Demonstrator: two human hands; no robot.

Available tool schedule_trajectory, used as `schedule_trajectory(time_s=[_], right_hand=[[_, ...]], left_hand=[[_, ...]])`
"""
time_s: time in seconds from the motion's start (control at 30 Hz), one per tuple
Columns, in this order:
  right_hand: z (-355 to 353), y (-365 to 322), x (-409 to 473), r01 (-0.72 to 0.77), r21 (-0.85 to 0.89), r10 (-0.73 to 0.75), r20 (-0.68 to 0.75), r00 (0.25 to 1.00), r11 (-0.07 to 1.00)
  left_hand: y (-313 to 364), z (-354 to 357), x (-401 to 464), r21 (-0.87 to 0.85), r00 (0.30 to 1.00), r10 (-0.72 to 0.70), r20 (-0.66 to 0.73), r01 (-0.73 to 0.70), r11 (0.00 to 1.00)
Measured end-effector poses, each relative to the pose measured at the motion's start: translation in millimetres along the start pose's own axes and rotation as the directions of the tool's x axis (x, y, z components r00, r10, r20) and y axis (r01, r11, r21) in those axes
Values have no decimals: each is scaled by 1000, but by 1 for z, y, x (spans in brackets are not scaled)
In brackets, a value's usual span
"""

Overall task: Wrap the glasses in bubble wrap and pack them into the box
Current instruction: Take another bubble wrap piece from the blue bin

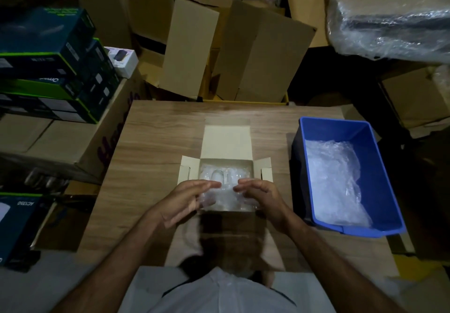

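A small open cardboard box [226,142] stands in the middle of the wooden table [151,147], its lid flap folded back. Inside lies a glass wrapped in bubble wrap [219,175]. A second bubble-wrapped bundle [224,198] sits at the box's near edge between my hands. My left hand [185,200] touches its left side with fingers nearly straight. My right hand [260,195] touches its right side, fingers lightly bent. The glass inside that bundle is too blurred to make out.
A blue plastic bin [379,173] holding loose bubble wrap [338,181] stands on the table's right. Dark product boxes [48,69] are stacked at the left. Empty cardboard cartons [231,44] pile up behind the table. A plastic-wrapped item [389,13] lies at upper right.
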State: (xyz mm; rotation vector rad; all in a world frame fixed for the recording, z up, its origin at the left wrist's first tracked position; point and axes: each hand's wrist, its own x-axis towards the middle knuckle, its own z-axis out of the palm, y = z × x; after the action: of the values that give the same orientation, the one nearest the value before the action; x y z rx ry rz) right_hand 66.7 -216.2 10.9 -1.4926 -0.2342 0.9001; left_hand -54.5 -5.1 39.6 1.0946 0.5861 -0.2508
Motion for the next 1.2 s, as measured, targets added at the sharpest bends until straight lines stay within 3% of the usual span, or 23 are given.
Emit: schedule_trajectory(time_s=[0.17, 0.27, 0.37, 0.5, 0.6, 0.73, 0.83, 1.0, 1.07, 1.2], right_hand=[[-3, 7, 8, 17, 110, -17, -6, 1000, 994], [-2, 8, 16, 66, -48, -68, -39, 997, 997], [-1, 12, 29, 90, -148, -108, -117, 987, 985], [-2, 18, 48, 107, -374, -168, -135, 976, 921], [-3, 16, 69, 169, -526, -265, -112, 958, 834], [-3, 20, 93, 215, -705, -405, -111, 908, 676], [-6, 22, 97, 166, -827, -395, -73, 916, 538], [-2, 27, 105, 150, -980, -409, 83, 909, 134], [2, 28, 106, 134, -986, -428, 79, 901, 99], [9, 22, 97, 137, -988, -377, 102, 921, 69]], left_hand=[[-4, -8, 21, 249, 989, 139, -56, -121, 961], [-6, -13, 32, 445, 976, 211, -61, -162, 881], [-9, -20, 48, 741, 936, 350, -48, -202, 641], [0, -16, 68, 906, 834, 548, -60, -185, 380], [7, -16, 86, 973, 792, 610, -15, -130, 193], [7, -23, 109, 992, 768, 634, 95, -128, 6], [2, -33, 123, 985, 807, 568, 164, -107, -132], [-10, -28, 128, 955, 898, 428, 98, 36, -295], [-14, -21, 125, 951, 900, 427, 87, 53, -305], [-10, -9, 102, 976, 930, 361, 66, 16, -218]])
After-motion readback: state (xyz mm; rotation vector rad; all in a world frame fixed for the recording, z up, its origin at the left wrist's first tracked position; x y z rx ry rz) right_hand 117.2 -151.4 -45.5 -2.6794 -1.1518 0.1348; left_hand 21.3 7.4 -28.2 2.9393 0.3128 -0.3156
